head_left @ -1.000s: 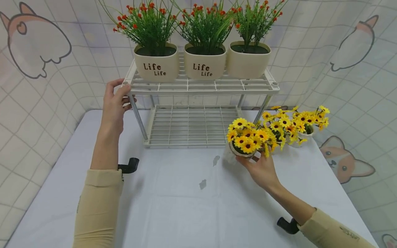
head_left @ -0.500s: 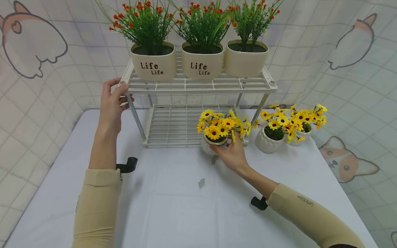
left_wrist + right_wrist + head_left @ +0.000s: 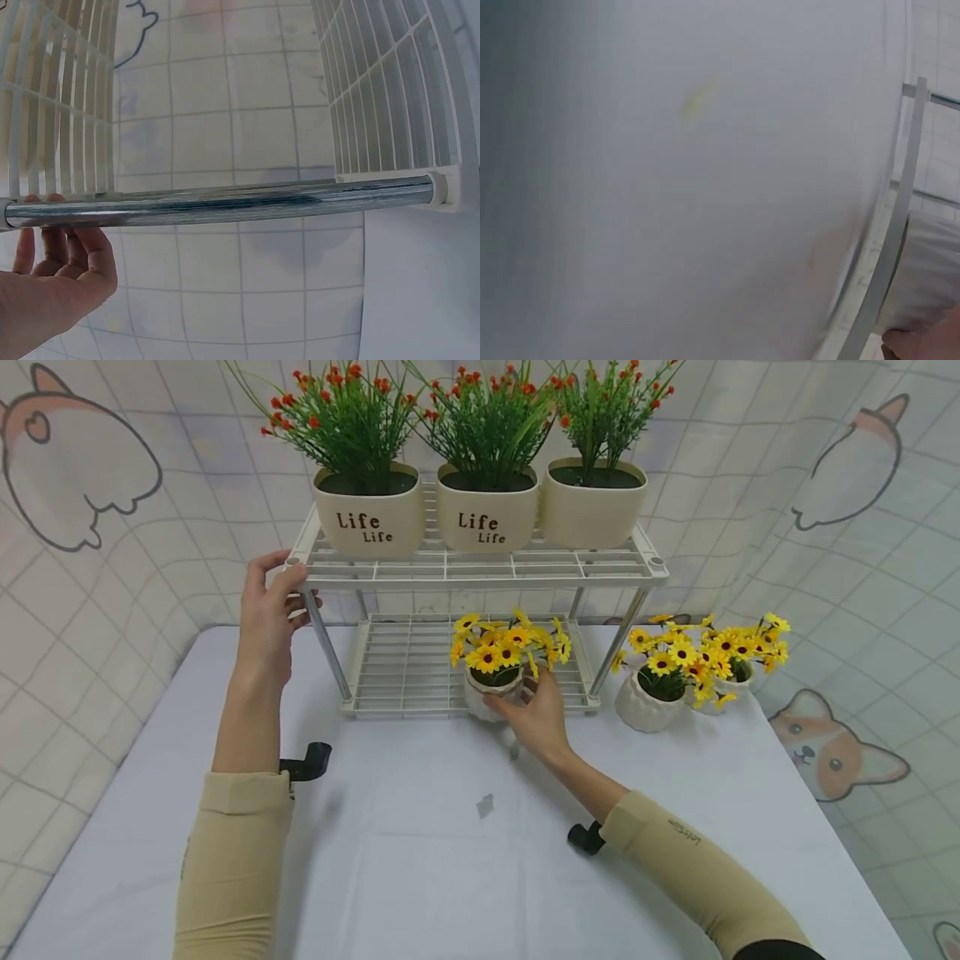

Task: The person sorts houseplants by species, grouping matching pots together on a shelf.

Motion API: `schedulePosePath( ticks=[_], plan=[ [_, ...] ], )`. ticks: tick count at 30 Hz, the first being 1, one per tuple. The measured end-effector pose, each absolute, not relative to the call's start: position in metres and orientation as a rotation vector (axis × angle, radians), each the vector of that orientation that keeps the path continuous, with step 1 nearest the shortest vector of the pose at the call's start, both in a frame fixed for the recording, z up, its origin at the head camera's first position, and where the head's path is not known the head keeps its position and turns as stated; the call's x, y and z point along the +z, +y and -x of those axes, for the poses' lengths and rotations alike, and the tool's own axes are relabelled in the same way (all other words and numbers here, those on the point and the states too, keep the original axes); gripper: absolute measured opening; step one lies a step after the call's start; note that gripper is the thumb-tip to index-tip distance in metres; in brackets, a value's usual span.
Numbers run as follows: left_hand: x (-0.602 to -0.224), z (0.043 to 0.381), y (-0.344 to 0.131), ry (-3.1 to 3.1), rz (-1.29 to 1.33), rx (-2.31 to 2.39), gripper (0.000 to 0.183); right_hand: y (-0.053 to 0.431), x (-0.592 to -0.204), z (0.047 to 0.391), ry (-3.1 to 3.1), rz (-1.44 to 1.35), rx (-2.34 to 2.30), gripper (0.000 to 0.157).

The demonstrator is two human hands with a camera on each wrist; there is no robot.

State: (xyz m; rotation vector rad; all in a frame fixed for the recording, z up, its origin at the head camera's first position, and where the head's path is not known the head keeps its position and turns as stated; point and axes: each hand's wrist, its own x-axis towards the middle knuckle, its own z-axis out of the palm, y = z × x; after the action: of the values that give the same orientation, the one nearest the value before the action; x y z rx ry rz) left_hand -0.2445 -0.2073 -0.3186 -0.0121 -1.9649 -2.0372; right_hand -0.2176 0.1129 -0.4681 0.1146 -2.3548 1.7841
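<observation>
A white two-tier rack point(image 3: 465, 583) with silver posts stands at the back of the table. My left hand point(image 3: 266, 627) holds its upper front left corner; in the left wrist view, fingers point(image 3: 97, 259) curl round one end of the metal post point(image 3: 247, 206). My right hand point(image 3: 538, 718) grips the side of a small white pot point(image 3: 480, 697) of yellow daisy-like flowers, at the front edge of the lower shelf point(image 3: 405, 668). Whether the pot touches the shelf I cannot tell. The right wrist view has the pot point(image 3: 922, 277) at its lower right edge, beside the rack's rail.
Three cream pots point(image 3: 371, 522) of red-flowered plants line the upper shelf. Two more pots of yellow flowers point(image 3: 648, 702) stand on the white tablecloth point(image 3: 420, 860), right of the rack. A patterned tile-print curtain point(image 3: 202, 510) hangs behind.
My right hand has carried the pot of yellow flowers leftward, away from the two others, to the front of the lower shelf. My left hand keeps its hold on the rack.
</observation>
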Motion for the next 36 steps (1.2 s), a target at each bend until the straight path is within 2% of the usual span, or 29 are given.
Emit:
schedulePosePath(
  ticks=[9,23,32,36],
  plan=[
    [-0.318,0.246,-0.205,-1.957,-0.006,-2.029,0.039,0.097,-0.469,0.222,-2.432,-0.089,1.79,0.087],
    [-0.317,0.245,-0.204,-1.977,-0.019,-2.01,0.04,0.052,-0.465,0.234,-2.422,-0.15,1.829,0.077],
    [-0.319,0.245,-0.204,-1.962,0.002,-2.022,0.04,0.023,-0.466,0.239,-2.377,-0.143,1.914,0.084],
    [-0.319,0.245,-0.205,-1.966,-0.011,-2.011,0.04,0.011,-0.467,0.243,-2.395,-0.152,1.877,0.08]
  ],
)
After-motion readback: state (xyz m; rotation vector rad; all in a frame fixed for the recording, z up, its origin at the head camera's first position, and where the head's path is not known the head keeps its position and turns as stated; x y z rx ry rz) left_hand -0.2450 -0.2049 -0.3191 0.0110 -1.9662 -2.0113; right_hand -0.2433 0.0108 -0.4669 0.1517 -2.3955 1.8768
